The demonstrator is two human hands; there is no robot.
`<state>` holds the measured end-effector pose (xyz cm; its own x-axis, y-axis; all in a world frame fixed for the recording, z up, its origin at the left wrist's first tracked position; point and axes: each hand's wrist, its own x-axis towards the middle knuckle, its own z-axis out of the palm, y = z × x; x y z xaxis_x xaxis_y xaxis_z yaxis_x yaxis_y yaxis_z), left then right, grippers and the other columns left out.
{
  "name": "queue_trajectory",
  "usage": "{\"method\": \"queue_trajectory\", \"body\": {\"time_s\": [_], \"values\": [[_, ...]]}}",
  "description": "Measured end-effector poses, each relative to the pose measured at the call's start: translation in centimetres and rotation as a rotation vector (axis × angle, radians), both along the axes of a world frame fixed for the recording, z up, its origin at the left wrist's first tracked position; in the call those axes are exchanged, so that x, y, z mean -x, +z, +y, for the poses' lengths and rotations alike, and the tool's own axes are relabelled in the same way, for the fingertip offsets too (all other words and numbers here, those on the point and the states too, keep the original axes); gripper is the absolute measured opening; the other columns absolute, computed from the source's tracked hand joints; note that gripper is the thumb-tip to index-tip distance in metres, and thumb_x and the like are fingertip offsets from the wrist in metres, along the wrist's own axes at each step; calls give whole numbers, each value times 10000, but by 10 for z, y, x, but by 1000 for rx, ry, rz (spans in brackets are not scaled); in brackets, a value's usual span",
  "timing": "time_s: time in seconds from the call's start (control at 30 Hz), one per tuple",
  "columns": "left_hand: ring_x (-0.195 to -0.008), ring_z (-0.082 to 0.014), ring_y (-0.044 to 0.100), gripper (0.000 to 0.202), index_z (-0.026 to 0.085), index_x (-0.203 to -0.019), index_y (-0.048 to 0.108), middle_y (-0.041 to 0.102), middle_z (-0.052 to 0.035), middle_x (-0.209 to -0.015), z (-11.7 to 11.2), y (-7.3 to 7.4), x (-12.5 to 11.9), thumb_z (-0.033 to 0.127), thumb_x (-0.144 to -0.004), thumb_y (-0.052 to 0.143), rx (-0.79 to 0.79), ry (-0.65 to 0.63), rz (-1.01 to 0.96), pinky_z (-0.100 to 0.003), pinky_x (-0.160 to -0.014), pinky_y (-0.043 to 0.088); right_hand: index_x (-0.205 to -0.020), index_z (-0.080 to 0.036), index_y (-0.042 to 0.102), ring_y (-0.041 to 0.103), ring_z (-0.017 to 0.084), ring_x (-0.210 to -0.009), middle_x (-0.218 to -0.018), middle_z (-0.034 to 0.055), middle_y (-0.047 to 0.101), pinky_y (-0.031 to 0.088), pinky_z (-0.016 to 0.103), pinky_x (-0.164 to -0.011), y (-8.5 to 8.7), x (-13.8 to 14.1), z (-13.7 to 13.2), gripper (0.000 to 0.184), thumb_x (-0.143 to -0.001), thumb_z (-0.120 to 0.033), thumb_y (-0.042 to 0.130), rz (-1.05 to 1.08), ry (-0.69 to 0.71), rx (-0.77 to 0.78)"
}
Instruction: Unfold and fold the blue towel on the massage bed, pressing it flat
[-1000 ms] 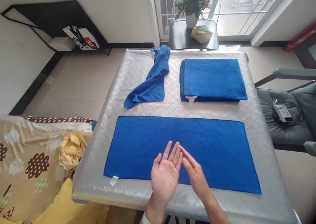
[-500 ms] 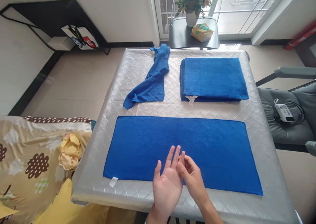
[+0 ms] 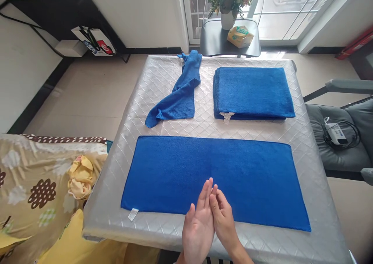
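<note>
A blue towel [image 3: 175, 171] lies spread flat across the near part of the table, with a white label [image 3: 133, 214] at its lower left corner. Over its front edge is my left hand [image 3: 199, 225], palm up and fingers stretched out, holding nothing. My right hand [image 3: 225, 219] is closed around the outer edge of the left hand, at the little finger. Farther back, a crumpled blue towel [image 3: 180, 95] lies twisted on the left. On the right sits a stack of folded blue towels [image 3: 253, 91], with white labels hanging at its front left corner.
A silver quilted cover [image 3: 113, 194] drapes the table. Behind stands a chair [image 3: 211, 39] bearing a potted plant [image 3: 229, 7] and a yellow packet [image 3: 240, 36]. At right, a grey armchair [image 3: 314, 155] holds a power strip [image 3: 336, 133]. A patterned bedspread [image 3: 17, 171] lies at left.
Both hands have moved slightly down and toward me. My left fingers have come closer together, and my right hand has closed in against the left hand's edge. The towels stay put.
</note>
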<state>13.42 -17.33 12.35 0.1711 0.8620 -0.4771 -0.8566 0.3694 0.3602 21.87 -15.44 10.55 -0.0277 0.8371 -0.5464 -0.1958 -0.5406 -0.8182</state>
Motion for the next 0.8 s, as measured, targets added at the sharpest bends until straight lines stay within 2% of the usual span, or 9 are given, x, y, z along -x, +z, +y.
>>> {"method": "queue_trajectory", "body": {"time_s": [0.13,0.23,0.33,0.4,0.53,0.57,0.63,0.7,0.8], "values": [[-1601,-270,6,638,322,-1504,518,271,48,-1698,-9,0,-5,622,-943,473,-76,-87,54,-471,-1305,12,-738,-216,622,485,131,-610,-661,-24,551,450,247,-576,-6,-3,-7,522,-895,-712,576,-33,-60,33],[-1601,-266,-12,608,334,-1493,531,261,62,-1700,-9,0,-5,601,-951,463,-56,-41,50,-477,-1305,38,-977,-229,720,639,187,-816,-891,32,712,539,282,-729,-7,-11,-14,445,-864,-656,671,58,11,53],[-1601,-277,28,604,346,-1469,559,287,61,-1691,-5,1,-5,634,-962,404,25,14,-26,-497,-1303,56,-1285,-272,667,630,267,-1195,-1287,84,700,532,361,-980,-7,-14,-18,600,-814,-636,743,85,13,72],[-1600,-284,39,619,344,-1466,564,294,56,-1689,-4,1,-8,653,-952,414,46,16,-34,-497,-1304,50,-1282,-265,669,627,272,-1212,-1303,87,695,524,368,-1003,-7,-11,-16,596,-836,-659,705,53,-9,76],[-1600,-284,3,659,348,-1482,544,290,57,-1691,-7,2,-10,678,-916,476,-5,-18,1,-489,-1306,29,-1056,-225,741,690,230,-942,-1015,60,756,565,316,-826,-4,-6,-11,516,-897,-694,596,30,-24,88],[-1600,-280,-3,661,353,-1485,539,295,58,-1689,-7,3,-8,682,-917,471,-26,-28,-7,-488,-1306,26,-1060,-231,746,692,229,-953,-1030,59,759,567,313,-827,-3,-6,-12,506,-900,-687,598,53,-33,96],[-1601,-268,-5,655,375,-1491,525,309,64,-1682,-7,4,-2,697,-929,431,-56,-10,-21,-496,-1306,36,-1202,-278,725,667,246,-1136,-1256,64,726,555,339,-942,-2,-7,-17,488,-875,-637,674,150,-36,97],[-1602,-257,4,653,409,-1496,507,326,74,-1674,-5,5,3,722,-939,375,-56,37,-11,-511,-1304,59,-1345,-330,657,562,268,-1341,-1493,59,589,493,401,-1083,-3,-7,-26,593,-822,-588,764,269,-31,95],[-1602,-244,21,664,409,-1492,513,358,66,-1661,-4,6,7,740,-939,348,-50,56,29,-494,-1307,72,-1323,-299,682,567,295,-1341,-1462,96,616,465,462,-1113,-7,-5,-40,638,-778,-612,792,304,-60,138]]}}
